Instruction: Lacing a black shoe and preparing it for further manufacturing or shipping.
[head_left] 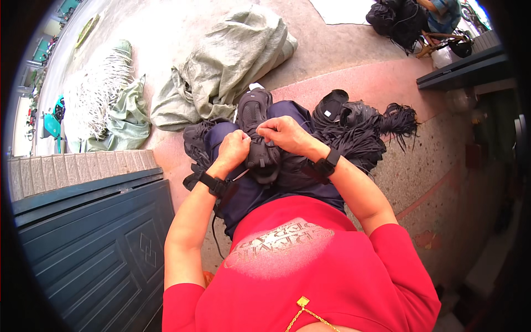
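A black shoe (255, 109) rests on my lap between my knees, toe and heel pointing away from and toward me; I cannot tell which end is which. Beside its left edge my left hand (235, 146) is closed, fingertips pinched together. My right hand (289, 136) hovers over the shoe's middle, thumb and forefinger pinched and the other fingers curled. Whatever thin thing the fingers hold is lost against the black shoe. To the right lies a heap of black laces (362, 145), with black shoes (332, 106) at its far side.
A large grey-green woven sack (235, 58) lies ahead. Further left, a bundle of white laces (102, 91) rests by a green sack (130, 119). A dark blue panelled door (105, 249) stands at my left. Another person (444, 15) sits far right near black items (399, 22).
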Demonstrator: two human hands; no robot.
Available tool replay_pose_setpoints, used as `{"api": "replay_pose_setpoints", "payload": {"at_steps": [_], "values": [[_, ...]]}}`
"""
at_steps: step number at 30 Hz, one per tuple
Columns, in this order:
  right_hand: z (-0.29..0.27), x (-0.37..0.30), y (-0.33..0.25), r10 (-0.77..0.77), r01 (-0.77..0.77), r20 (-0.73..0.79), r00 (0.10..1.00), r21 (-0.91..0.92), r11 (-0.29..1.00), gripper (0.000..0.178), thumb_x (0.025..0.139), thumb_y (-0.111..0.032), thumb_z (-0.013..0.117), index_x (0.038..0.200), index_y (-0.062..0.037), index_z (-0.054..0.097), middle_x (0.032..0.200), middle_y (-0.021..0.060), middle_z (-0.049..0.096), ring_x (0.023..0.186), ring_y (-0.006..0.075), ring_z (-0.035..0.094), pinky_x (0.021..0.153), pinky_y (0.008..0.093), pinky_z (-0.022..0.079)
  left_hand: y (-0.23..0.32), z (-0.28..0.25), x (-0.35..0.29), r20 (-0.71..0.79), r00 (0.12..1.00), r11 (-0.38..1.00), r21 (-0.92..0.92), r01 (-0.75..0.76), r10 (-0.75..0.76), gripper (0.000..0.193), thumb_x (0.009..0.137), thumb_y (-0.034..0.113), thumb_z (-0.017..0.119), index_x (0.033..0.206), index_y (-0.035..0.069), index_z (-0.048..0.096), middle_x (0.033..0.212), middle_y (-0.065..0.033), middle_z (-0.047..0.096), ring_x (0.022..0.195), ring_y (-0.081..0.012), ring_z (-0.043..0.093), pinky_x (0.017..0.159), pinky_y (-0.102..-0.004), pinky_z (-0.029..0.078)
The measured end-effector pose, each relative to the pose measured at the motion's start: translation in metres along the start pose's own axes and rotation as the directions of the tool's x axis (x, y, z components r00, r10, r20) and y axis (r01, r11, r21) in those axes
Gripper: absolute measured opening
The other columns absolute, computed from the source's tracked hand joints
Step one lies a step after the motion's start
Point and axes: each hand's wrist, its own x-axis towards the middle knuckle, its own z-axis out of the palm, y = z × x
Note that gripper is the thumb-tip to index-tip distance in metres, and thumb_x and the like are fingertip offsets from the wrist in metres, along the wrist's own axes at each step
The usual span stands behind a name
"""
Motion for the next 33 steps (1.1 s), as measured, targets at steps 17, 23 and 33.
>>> {"api": "replay_pose_setpoints", "payload": {"at_steps": [17,23,33], "values": [[0.002,-0.003,-0.004,-0.017,0.017,-0.004,1.000,0.067,0.998,0.021,0.081,-0.015,0.054,0.089,0.0029,0.063,0.064,0.0084,0.060,0.060,0.0115,0.055,0.059,0.0262,0.045,0.012,0.009,-0.003,0.247,0.937,0.787,-0.514,0.341,-0.245,0.021,0.077,0.014,0.050,0.079,-0.004,0.060,0.077,-0.0209,0.061,0.077,-0.0291,0.061,0.068,-0.0363,0.046],[0.014,0.019,-0.007,-0.057,0.043,0.208,0.977,0.069,0.997,0.024,0.080,-0.014,0.058,0.096,0.0031,0.060,0.070,0.0060,0.061,0.063,0.0125,0.056,0.059,0.0264,0.045,-0.003,0.030,0.000,-0.025,0.993,0.929,-0.351,-0.116,0.114,0.019,0.077,0.013,0.052,0.079,-0.004,0.059,0.073,-0.0205,0.061,0.072,-0.0336,0.060,0.064,-0.0398,0.045],[0.007,-0.015,0.019,-0.255,0.176,-0.130,0.958,-0.433,0.884,0.013,0.067,-0.006,0.063,0.074,-0.0029,0.053,0.069,0.0102,0.056,0.069,0.0278,0.054,0.061,0.0372,0.044,0.021,0.007,-0.011,0.059,0.998,0.943,-0.331,0.036,-0.017,0.025,0.076,0.019,0.060,0.074,-0.006,0.059,0.067,-0.0182,0.058,0.066,-0.0237,0.055,0.059,-0.0347,0.043]]}}
